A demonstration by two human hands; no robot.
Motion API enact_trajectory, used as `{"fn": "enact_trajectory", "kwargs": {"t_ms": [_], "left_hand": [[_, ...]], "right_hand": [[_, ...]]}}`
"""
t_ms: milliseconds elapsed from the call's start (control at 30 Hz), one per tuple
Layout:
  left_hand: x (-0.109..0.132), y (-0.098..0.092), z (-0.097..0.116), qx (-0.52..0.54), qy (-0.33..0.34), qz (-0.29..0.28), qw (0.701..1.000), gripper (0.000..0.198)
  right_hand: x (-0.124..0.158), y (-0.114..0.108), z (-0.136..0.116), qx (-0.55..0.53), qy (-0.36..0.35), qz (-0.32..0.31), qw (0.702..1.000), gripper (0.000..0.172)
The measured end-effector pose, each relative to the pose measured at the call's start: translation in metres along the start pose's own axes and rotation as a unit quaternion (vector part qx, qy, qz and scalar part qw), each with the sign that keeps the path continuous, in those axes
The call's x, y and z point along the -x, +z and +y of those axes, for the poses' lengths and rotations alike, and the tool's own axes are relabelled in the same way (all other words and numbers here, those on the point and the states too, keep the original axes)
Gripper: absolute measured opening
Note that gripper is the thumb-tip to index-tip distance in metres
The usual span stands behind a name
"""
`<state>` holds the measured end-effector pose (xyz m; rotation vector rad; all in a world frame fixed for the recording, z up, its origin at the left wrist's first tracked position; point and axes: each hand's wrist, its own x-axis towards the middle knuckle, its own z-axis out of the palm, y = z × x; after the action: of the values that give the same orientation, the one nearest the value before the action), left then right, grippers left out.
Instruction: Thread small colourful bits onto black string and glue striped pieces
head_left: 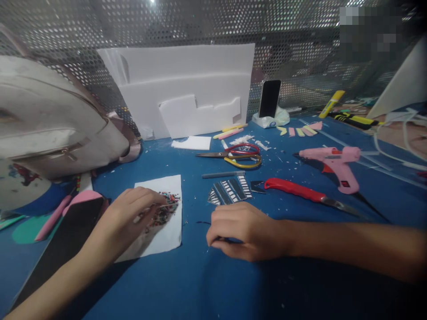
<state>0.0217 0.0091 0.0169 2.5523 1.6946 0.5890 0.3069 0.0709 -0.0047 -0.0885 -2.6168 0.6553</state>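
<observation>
My left hand (136, 209) reaches over a white sheet of paper (170, 246), its fingers bent together beside a heap of tiny multicoloured bits (167, 211). A thin pale sliver shows near the fingertips; what they grip is unclear. On the blue table (187, 284), my right hand (240, 231) rests with fingers curled and thumb pressed in, its contents hidden. A thin dark strip (203, 222) lies just left of its knuckles. Right behind this hand are cut pieces with black and white stripes (230, 190), with a small dark square (258, 186) beside them.
Scissors (216, 154), a grey stick (223, 174), a red-handled knife (293, 189) and a pink glue gun (333, 158) lie behind and to the right. White foam boards (187, 66) and a propped phone (270, 98) stand at the back. A backpack (50, 115) occupies the left.
</observation>
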Motion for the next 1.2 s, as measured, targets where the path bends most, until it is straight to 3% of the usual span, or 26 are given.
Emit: {"fn": "enact_trajectory", "kwargs": {"t_ms": [200,400,600,933,1200], "left_hand": [[-0.005,-0.023,-0.027,-0.009,-0.05,0.002,0.999,0.017],[-0.002,-0.033,-0.055,-0.013,-0.137,-0.048,0.989,0.022],[-0.001,-0.027,-0.051,0.013,-0.142,-0.089,0.986,0.022],[0.002,-0.019,-0.056,0.025,-0.144,-0.095,0.985,0.025],[-0.002,-0.029,-0.053,0.008,-0.18,-0.102,0.978,0.022]], "right_hand": [[-0.001,0.001,0.002,0.001,0.004,0.001,1.0,0.009],[-0.001,0.003,0.002,0.007,-0.005,0.001,1.0,0.01],[-0.001,0.002,0.001,0.012,-0.006,-0.007,1.0,0.011],[0.0,0.002,0.0,0.014,-0.003,-0.009,1.0,0.011],[-0.001,0.002,0.001,0.01,-0.008,-0.002,1.0,0.012]]}}
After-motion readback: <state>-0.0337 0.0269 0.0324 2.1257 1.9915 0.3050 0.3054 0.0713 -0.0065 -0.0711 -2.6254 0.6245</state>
